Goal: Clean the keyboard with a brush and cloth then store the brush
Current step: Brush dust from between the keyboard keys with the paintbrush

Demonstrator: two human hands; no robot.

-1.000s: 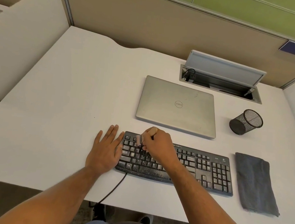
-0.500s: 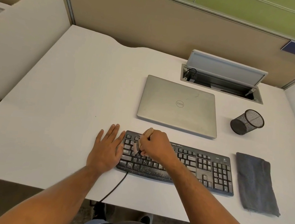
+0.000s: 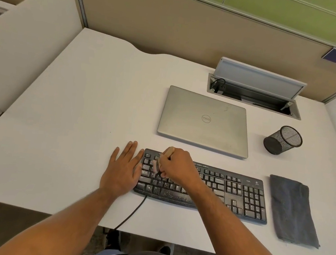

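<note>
1. The brush (image 3: 163, 160) stands over the left keys of the speckled black keyboard (image 3: 229, 192); its bristles are blurred, seemingly touching the keys.
2. The right hand (image 3: 179, 167) grips its handle.
3. The left hand (image 3: 123, 169) lies flat, fingers straight, against the keyboard's left end on the desk (image 3: 67, 137).
4. The grey cloth (image 3: 291, 210) lies just right of the keyboard.

White desk (image 3: 70, 116) backed by beige-and-green partition (image 3: 195, 25), numbered 249.
</note>
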